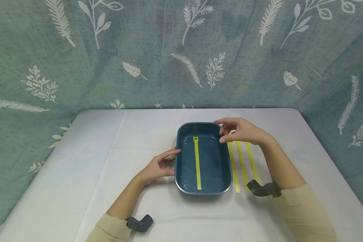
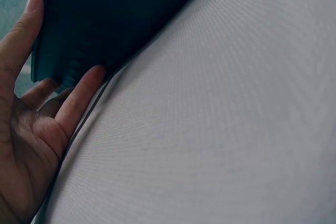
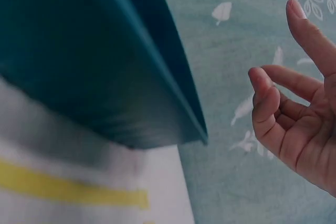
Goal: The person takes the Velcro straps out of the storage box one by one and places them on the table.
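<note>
A dark teal rectangular tray (image 1: pixel 214 194) stands on the white table, its long side running away from me. Inside it lies one yellow cable strap (image 1: pixel 198 164) with a slotted head at the far end. My left hand (image 1: pixel 158 168) touches the tray's left side with extended fingers; in the left wrist view the fingertips (image 2: pixel 94 74) meet the teal wall. By the tray's far right corner is my right hand (image 1: pixel 243 130), its fingers loosely bent and holding nothing. In the right wrist view, a gap separates that hand (image 3: pixel 299 114) from the tray (image 3: pixel 105 77).
Several more yellow straps (image 1: pixel 241 161) lie side by side on the table, right of the tray, partly hidden by the right hand and wrist camera (image 1: pixel 264 189). Behind the white table (image 1: pixel 133 127) hangs a green leaf-patterned cloth (image 1: pixel 157 90).
</note>
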{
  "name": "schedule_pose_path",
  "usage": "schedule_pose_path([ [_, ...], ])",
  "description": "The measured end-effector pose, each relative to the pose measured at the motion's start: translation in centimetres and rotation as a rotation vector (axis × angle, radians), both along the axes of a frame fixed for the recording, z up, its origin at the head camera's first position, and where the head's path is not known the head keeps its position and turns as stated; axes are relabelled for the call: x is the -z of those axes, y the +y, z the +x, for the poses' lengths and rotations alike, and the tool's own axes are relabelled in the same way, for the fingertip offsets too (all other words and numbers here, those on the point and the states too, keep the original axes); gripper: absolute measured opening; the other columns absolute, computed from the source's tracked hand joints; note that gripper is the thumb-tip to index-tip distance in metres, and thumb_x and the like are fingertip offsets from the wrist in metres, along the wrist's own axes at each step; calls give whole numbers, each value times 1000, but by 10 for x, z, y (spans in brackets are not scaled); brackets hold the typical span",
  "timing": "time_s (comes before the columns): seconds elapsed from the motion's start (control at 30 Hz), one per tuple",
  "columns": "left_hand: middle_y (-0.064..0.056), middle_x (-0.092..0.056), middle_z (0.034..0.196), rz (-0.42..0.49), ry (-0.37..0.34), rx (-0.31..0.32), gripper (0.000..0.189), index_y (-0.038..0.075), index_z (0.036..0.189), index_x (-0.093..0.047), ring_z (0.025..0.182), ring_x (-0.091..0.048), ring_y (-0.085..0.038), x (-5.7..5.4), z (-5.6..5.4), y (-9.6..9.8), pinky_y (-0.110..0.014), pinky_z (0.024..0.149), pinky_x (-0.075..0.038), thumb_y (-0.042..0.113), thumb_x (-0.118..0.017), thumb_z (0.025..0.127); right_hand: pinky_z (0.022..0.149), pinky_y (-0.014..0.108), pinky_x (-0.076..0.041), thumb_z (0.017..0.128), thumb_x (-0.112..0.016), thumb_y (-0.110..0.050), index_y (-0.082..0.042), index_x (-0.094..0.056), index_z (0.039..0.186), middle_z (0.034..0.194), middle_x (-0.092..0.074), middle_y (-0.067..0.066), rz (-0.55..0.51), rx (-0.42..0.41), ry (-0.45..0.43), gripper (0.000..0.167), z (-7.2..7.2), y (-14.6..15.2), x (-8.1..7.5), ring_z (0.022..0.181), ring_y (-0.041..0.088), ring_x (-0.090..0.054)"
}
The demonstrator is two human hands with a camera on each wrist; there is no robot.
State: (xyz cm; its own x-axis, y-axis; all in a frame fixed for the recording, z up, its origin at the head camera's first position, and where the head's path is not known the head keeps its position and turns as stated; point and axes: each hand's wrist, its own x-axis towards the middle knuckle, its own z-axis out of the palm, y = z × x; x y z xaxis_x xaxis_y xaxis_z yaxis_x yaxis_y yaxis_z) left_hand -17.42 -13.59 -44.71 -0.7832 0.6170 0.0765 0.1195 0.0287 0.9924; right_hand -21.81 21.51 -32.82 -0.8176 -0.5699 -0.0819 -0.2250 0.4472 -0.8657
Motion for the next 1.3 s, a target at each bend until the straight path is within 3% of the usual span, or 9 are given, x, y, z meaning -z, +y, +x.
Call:
schedule_pose_path([
  [0.2, -15, -20, 156, 7, -4, 6, 80, 4, 141, -42, 138, -28, -41, 0, 0, 0, -28, 105, -38, 27, -80, 75, 61, 33, -53, 83, -72, -11, -3, -43, 140, 108, -62, 21, -117, -32, -97, 64, -11, -14, -4, 81, 27, -61],
  [0.37, -16, -20, 156, 12, -2, 8, 79, 4, 141, -41, 138, -27, -41, 2, -1, -1, -26, 103, -39, 26, -80, 76, 70, 34, -56, 87, -67, -12, -1, -41, 141, 107, -65, 11, -224, -42, -178, 61, -25, -21, 1, 90, 24, -63],
  [0.57, -16, -19, 156, 7, -7, 11, 80, 4, 142, -41, 139, -26, -42, 1, 0, -1, -26, 102, -41, 27, -80, 75, 77, 32, -57, 88, -67, -12, -2, -46, 138, 111, -62, 18, -300, -15, -251, 55, -39, -34, 11, 95, 24, -64],
  [0.77, -16, -18, 156, 24, -20, 17, 81, 3, 142, -40, 138, -26, -44, 0, 0, 1, -29, 99, -45, 28, -80, 75, 72, 33, -53, 86, -67, -8, -1, -51, 134, 103, -64, 12, -279, 45, -258, 51, -46, -50, 26, 86, 27, -59],
  [1.0, -15, -15, 157, 53, -51, 31, 79, 3, 143, -39, 138, -25, -46, 2, 2, -2, -31, 94, -50, 22, -79, 78, 84, 39, -53, 83, -70, -5, 5, -52, 130, 90, -66, 1, -201, 27, -253, 51, -45, -68, 48, 83, 15, -63],
  [1.1, -13, -16, 157, 38, -49, 25, 77, 6, 143, -40, 138, -26, -44, 2, 1, -2, -29, 95, -49, 22, -78, 78, 87, 39, -53, 80, -73, -5, 5, -54, 128, 91, -66, 2, -163, 48, -252, 53, -43, -75, 55, 84, 13, -64],
  [1.3, -15, -16, 157, 24, -41, 43, 79, 7, 144, -38, 138, -26, -44, 1, 1, -2, -32, 93, -50, 22, -78, 78, 81, 39, -55, 76, -78, -6, 3, -58, 125, 88, -64, 3, -68, 126, -246, 53, -37, -87, 62, 79, 12, -62],
])
